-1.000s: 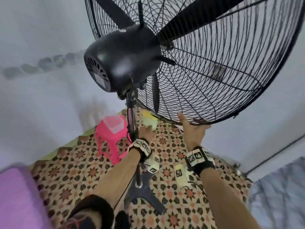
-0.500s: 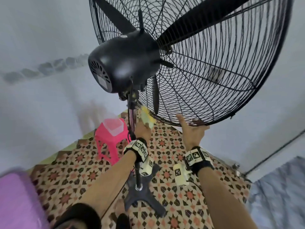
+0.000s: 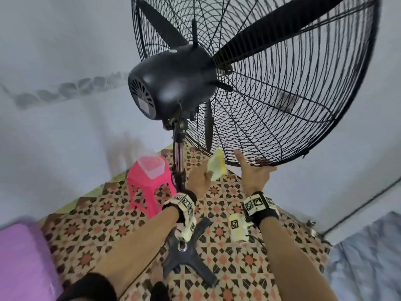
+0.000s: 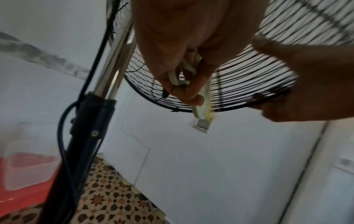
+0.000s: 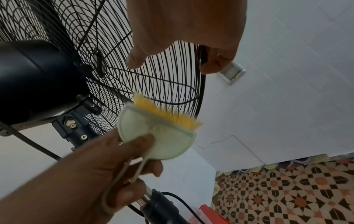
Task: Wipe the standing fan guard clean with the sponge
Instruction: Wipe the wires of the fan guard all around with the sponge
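Observation:
A large black wire fan guard [image 3: 282, 105] stands on a pole. My left hand [image 3: 199, 179] grips the wire loop handle of a pale green sponge [image 3: 216, 165]. In the right wrist view the sponge [image 5: 157, 136] has a fuzzy yellow face, blurred, lying against the guard's [image 5: 162, 83] lower wires. My right hand [image 3: 253, 172] holds the bottom rim just to the right of the sponge, thumb on one side and fingers curled over the other. The left wrist view shows the sponge [image 4: 201, 109] at the rim, beside the right hand [image 4: 306, 91].
The black motor housing [image 3: 171, 83] and fan pole [image 3: 179, 157] stand left of my hands, above the cross-shaped base [image 3: 186, 257] on a patterned tiled floor. A pink stool [image 3: 149, 192] carries a clear container [image 3: 152, 166]. White walls are close behind. A purple object [image 3: 19, 257] lies at the lower left.
My left hand has carried the sponge rightward along the guard's lower edge, closer to my right hand. The right hand keeps its hold on the bottom rim.

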